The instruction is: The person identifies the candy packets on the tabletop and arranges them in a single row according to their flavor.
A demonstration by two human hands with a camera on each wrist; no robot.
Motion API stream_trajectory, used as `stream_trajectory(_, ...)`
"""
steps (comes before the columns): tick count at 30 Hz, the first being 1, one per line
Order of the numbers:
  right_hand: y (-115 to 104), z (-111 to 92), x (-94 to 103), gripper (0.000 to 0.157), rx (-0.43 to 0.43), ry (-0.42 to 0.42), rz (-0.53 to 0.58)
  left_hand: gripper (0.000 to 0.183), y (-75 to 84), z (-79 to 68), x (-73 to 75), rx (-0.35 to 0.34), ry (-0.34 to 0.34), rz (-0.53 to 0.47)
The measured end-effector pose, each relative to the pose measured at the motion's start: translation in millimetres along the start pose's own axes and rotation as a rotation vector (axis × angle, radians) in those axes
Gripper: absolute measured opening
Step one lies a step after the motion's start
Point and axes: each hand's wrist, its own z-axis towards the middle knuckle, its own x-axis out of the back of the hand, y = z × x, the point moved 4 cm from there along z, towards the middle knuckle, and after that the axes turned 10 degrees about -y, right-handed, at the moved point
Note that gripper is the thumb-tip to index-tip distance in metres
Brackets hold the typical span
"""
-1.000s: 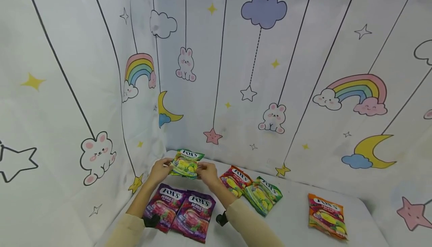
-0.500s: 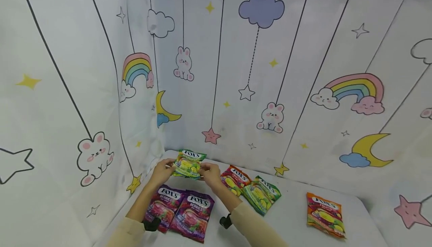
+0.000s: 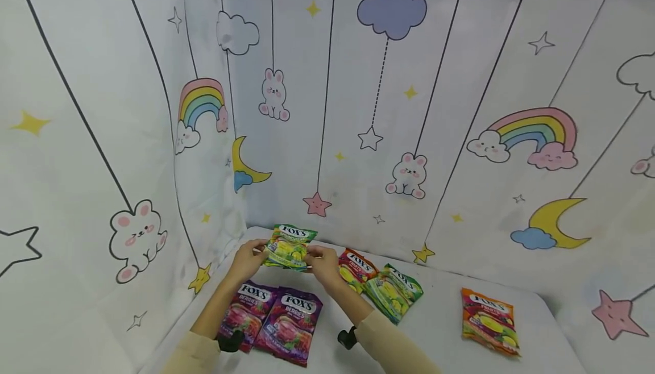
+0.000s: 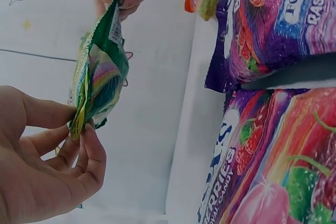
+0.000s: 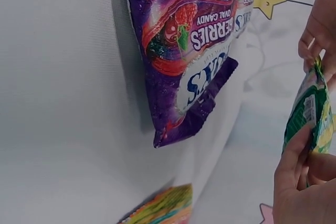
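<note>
Near the far left corner of the table, a green and yellow Fox's candy bag (image 3: 289, 246) is held up, its front toward the head camera. My left hand (image 3: 249, 257) pinches its left edge between thumb and fingers, as the left wrist view shows closely on the bag (image 4: 105, 72). On the opposite edge, my right hand (image 3: 324, 261) pinches the bag with thumb and fingers. In the right wrist view, the right fingers (image 5: 294, 156) lie along the green back beside a barcode. Just nearer than the hands lie two purple Fox's Berries bags (image 3: 289, 325), side by side.
Right of my right hand, a red-orange Fox's Fruits bag (image 3: 355, 269) lies partly under another green Fox's bag (image 3: 394, 293). Farther right is a single orange Fruits bag (image 3: 490, 321). White walls (image 3: 353, 107) printed with cartoons border the white table (image 3: 435, 334) behind and left.
The held green bag and both hands have shifted slightly right over the table. The head view has turned a little to the right; the other bags lie as before.
</note>
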Motion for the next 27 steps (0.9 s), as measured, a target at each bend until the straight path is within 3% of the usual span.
stream_trajectory(10,2,-6,6.7,0.024,-0.027,0.016,-0.004,0.037,5.8,-1.9,-6.1,-0.014,0.022,0.006)
stream_trajectory(20,-2,-18,17.3,0.023,-0.038,0.030,0.029,0.035,11.7,-6.4,-15.1,-0.030,0.002,-0.013)
stream_trajectory(27,-8,-30,27.2,0.023,-0.035,0.033,-0.005,0.035,17.3,-10.1,-24.0,-0.037,-0.022,-0.024)
